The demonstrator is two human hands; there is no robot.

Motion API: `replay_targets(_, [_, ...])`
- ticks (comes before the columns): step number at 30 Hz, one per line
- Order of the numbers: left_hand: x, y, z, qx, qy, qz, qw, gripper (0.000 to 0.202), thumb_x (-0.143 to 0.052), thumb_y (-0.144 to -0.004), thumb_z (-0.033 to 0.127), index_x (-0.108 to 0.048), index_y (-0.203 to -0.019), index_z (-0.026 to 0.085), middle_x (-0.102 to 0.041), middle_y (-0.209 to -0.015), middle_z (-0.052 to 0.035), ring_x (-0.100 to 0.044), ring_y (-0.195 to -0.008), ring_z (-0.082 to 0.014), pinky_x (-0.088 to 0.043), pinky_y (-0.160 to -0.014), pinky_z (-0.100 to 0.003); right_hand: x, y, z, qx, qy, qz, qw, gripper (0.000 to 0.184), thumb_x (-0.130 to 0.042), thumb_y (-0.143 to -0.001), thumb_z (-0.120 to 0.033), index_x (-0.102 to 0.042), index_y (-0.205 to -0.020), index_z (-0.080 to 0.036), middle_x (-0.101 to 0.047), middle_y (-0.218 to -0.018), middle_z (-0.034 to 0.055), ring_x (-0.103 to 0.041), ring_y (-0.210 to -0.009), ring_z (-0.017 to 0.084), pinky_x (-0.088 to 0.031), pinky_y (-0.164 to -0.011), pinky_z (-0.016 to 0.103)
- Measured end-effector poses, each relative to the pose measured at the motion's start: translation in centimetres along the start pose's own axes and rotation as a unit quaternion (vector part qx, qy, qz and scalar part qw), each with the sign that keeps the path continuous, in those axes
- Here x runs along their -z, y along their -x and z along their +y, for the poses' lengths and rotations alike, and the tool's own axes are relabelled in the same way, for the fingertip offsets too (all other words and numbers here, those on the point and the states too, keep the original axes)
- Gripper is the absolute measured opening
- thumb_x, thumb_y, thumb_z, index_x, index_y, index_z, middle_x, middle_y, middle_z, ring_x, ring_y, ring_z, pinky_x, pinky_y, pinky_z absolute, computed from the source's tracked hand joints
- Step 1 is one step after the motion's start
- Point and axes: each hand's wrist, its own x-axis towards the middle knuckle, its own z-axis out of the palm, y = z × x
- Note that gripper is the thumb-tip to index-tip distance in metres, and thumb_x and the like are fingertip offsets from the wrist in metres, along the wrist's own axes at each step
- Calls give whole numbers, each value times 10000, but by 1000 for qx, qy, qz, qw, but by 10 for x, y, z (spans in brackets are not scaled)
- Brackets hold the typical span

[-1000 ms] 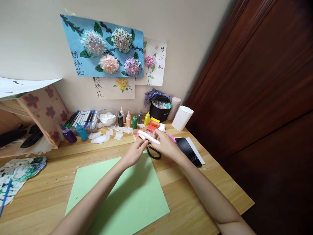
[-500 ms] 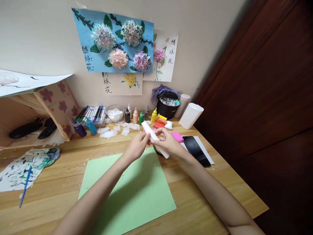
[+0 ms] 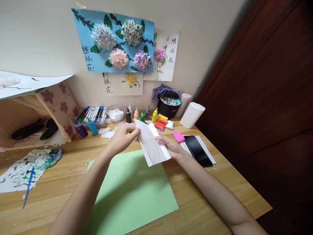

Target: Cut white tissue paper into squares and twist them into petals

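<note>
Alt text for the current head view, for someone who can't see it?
A person's left hand and right hand hold a creased white sheet over a green sheet on a wooden desk, with bottles and flower pictures beyond.

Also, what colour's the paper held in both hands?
The held paper is white; head view shows it.

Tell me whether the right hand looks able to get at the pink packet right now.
Probably yes: the pink packet lies close beside the right hand, with nothing visible between them, though that hand holds the white paper and might have to let go first.
</note>
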Motion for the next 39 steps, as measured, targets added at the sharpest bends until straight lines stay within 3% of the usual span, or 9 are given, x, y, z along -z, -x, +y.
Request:
replay_targets(4, [19,-2,-10,-42,27,11,999,314,-415,-741,248,-404,-440,156,-561,-756,-33,-500,-728,-139,-393,-671,-239,1,-4,1,42,-1,25,999,190,-601,-704,-277,-631,-842,-149,-715,-804,70,-674,-876,224,-520,-808,330])
replay_targets(10, [37,-2,-25,-8,35,31,999,328,-439,-746,325,-366,-468,166,-467,-619,0,-403,-597,-106,-356,-592,-229,7,-8,1,88,7,111,990,271,-532,-796,-331,-624,-981,-157,-722,-924,82,-674,-900,232,-533,-775,333])
replay_targets(15, [46,1,-28,-20,-25,-18,999,385,-433,-816,385,-370,-501,173,-361,-536,27,-315,-527,-91,-294,-538,-220,18,-12,-2,162,29,163,973,235,-559,-807,-368,-639,-940,-191,-719,-941,50,-668,-915,230,-529,-787,330])
replay_targets(27, [51,5,-24,-86,-39,-89,992,416,-377,-891,402,-345,-544,174,-378,-603,13,-325,-563,-103,-287,-538,-219,23,-6,-18,229,65,191,952,400,-641,-715,-519,-637,-892,-160,-702,-834,43,-661,-808,213,-518,-681,293])
replay_targets(33, [34,0,-9,-95,-44,-101,989,417,-371,-876,424,-419,-548,171,-483,-685,-24,-418,-657,-131,-350,-605,-222,30,-14,-14,226,90,215,946,367,-617,-733,-510,-628,-821,-154,-673,-695,23,-641,-688,192,-492,-605,272])
replay_targets(36, [33,6,-4,-103,-45,-93,989,411,-385,-860,450,-502,-588,165,-547,-735,-41,-466,-696,-144,-385,-645,-226,45,-17,-18,213,74,264,938,296,-611,-756,-454,-605,-781,-159,-643,-630,12,-614,-601,174,-481,-552,269])
replay_targets(39, [52,24,-3,-128,-20,-5,992,431,-415,-854,448,-511,-555,153,-537,-691,-20,-464,-661,-121,-387,-629,-213,66,-13,-34,186,20,402,896,230,-547,-807,-395,-540,-719,-183,-559,-489,-17,-533,-447,151,-445,-442,266])
